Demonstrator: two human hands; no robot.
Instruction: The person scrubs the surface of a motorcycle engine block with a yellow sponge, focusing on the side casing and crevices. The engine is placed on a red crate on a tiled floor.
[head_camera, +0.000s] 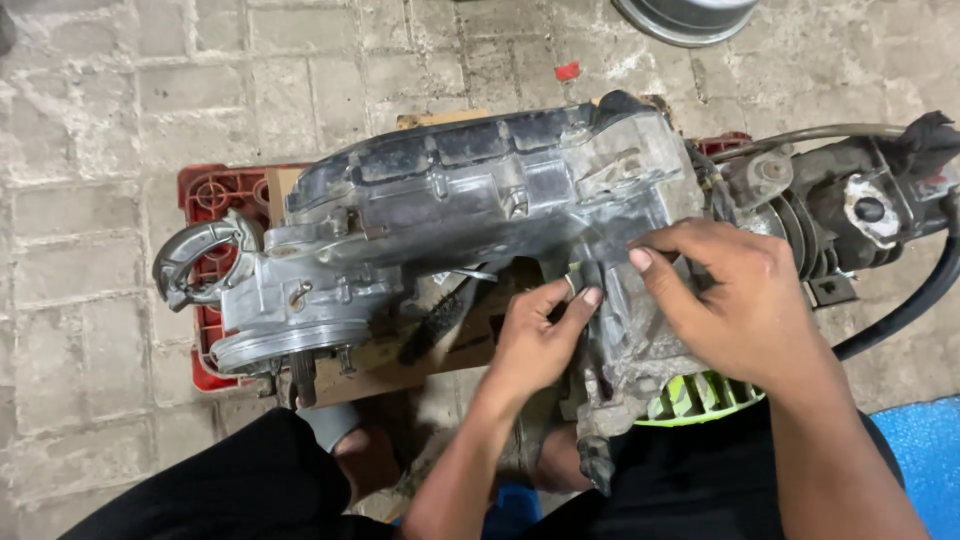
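A large grey metal scooter engine (450, 215) lies on its side on a red plastic crate (215, 195) and a piece of cardboard. My left hand (540, 335) reaches up from below and presses its fingers against the underside of the casing near the middle. My right hand (735, 300) lies on the casing just to the right, fingertips touching the same spot. Whether either hand grips a small part there is hidden. A bright green cooling fan (700, 400) shows under my right wrist.
The engine's finned cylinder (850, 215) with black hoses juts out to the right. A metal bowl rim (685, 18) sits at the top edge. A blue mat (925, 450) lies at the lower right. Grey paving bricks surround everything. My dark-clothed knees fill the bottom.
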